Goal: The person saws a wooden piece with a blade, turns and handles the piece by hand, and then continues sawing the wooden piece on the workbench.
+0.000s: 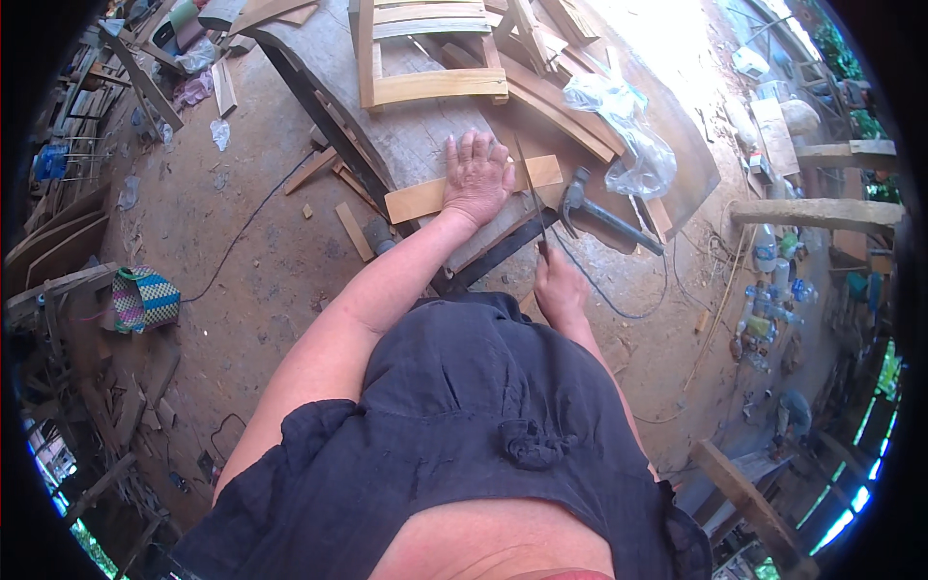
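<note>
My left hand (pixel 477 177) lies flat across a light wooden slat (pixel 416 199), its fingers stretched out past the far edge. The slat rests crosswise over the near end of a grey worktop (pixel 425 145). In my right hand (pixel 562 286) is the handle of what looks like a handsaw (pixel 530 184). Its narrow, dark blade points away from me and crosses the slat near the right end. Whether it has cut into the wood is too small to tell. Just right of the blade, a claw hammer (pixel 609 224) lies with its head toward the slat.
A slatted wooden frame (pixel 435 85) stands at the far end of the worktop. Beside it are loose boards (pixel 561 111) and a clear plastic bag (pixel 638 164). A cable (pixel 619 311) loops over the ground at right. A woven basket (pixel 145 300) sits far left.
</note>
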The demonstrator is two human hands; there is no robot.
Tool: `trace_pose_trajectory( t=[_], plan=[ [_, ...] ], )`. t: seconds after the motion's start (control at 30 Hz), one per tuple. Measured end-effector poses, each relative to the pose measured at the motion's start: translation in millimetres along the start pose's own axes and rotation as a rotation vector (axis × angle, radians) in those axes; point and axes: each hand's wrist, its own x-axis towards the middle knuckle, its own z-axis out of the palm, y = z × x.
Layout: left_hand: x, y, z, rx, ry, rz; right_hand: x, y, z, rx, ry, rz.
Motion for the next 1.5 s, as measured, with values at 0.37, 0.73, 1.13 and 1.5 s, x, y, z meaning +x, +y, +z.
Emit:
trace_pose_trajectory(
  t=[0.37, 0.73, 1.13, 1.5],
  plan=[
    [-1.3, -0.2, 0.3, 0.011, -0.003, -0.011, -26.8, 16.6, 4.0, -0.037, 0.001, -0.004],
    [-1.0, -0.6, -0.3, -0.001, -0.008, -0.019, -12.3, 11.7, 9.8, -0.030, 0.051, -0.035],
    [0.1, -0.1, -0.2, -0.015, -0.025, -0.026, 13.9, -5.6, 2.7, 0.006, 0.080, -0.071],
    [1.5, 2.3, 0.2, -0.014, -0.032, -0.006, 33.3, -5.3, 10.2, -0.033, 0.092, -0.049]
  ],
)
